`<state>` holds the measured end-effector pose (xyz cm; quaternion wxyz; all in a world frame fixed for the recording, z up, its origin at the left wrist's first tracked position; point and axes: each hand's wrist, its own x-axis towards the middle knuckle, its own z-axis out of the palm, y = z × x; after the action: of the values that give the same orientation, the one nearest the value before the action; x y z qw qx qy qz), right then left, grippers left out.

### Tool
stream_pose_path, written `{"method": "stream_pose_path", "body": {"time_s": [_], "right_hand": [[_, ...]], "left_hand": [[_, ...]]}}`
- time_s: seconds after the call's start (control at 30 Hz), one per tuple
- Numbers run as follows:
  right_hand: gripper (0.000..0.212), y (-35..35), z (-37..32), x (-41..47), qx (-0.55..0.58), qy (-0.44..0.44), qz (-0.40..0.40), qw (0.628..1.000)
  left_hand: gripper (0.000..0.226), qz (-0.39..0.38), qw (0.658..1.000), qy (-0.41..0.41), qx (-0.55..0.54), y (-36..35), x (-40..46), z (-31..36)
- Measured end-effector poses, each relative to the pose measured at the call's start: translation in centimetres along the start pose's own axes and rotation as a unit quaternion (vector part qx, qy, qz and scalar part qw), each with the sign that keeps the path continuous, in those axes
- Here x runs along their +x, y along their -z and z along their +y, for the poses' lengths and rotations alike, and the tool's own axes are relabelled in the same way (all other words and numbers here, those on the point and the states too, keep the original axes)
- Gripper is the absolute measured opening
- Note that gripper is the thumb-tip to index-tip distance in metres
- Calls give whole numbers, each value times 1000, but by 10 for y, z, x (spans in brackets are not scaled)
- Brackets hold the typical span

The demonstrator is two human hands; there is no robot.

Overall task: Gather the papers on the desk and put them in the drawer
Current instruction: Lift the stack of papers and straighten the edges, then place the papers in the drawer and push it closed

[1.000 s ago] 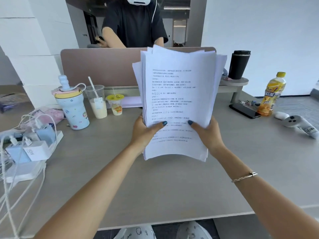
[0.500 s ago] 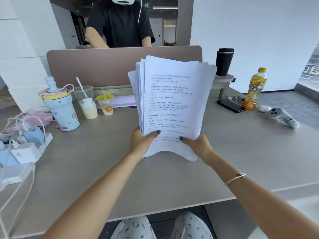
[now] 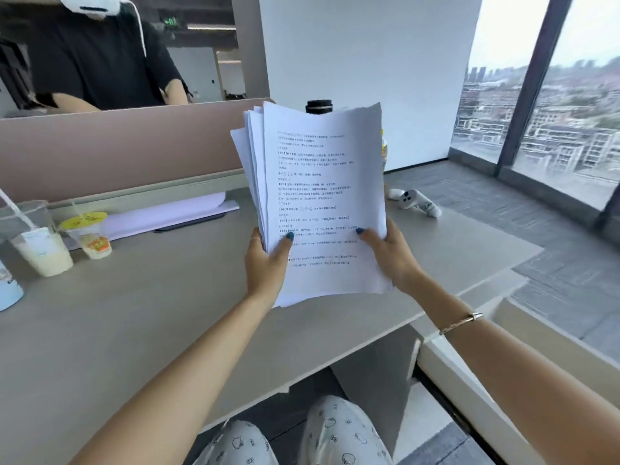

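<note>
Both hands clamped on the papers: left hand on the stack's 7 o'clock corner, right hand on its 5 o'clock edge, stack upright and off the desk. Since a second ago the view has swung right, cups now out at 9 o'clock, controller at 2, desk's right end and window exposed. Gathering looks done; likely turning toward the drawer, which isn't visible yet.

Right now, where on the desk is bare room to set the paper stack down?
Bare desk lies under the papers, between the cups at left and the white controller at right. The far left edge is crowded.
</note>
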<state>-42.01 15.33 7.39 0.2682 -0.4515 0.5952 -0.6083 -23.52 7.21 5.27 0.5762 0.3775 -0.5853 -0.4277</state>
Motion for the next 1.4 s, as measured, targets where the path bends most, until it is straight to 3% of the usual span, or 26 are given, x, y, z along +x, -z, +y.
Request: {"method": "stream_pose_path", "body": {"time_s": [0.23,0.57,0.87,1.03,1.27,1.4], "right_hand": [[43,104,4,-25,-48,-15,96,994],[35,232,17,-74,-139,-53,176,973],[30,323,53,-121,-208,-163,156,952],[26,358,82,-143,-221,-249,112,936],[35,378,113,-152,-234,-318,32,918],[45,385,134,-148,-281,-350,-31,893]], "left_hand": [[33,-96,994,16,-55,-97,-37,7],[35,-232,969,42,-72,-197,-79,12],[73,-264,962,60,-38,-276,-82,-8],[64,-266,962,59,-1,-308,-76,-23],[39,-368,926,37,68,-331,-62,-53],[50,-409,906,23,106,-335,-62,-62]]}}
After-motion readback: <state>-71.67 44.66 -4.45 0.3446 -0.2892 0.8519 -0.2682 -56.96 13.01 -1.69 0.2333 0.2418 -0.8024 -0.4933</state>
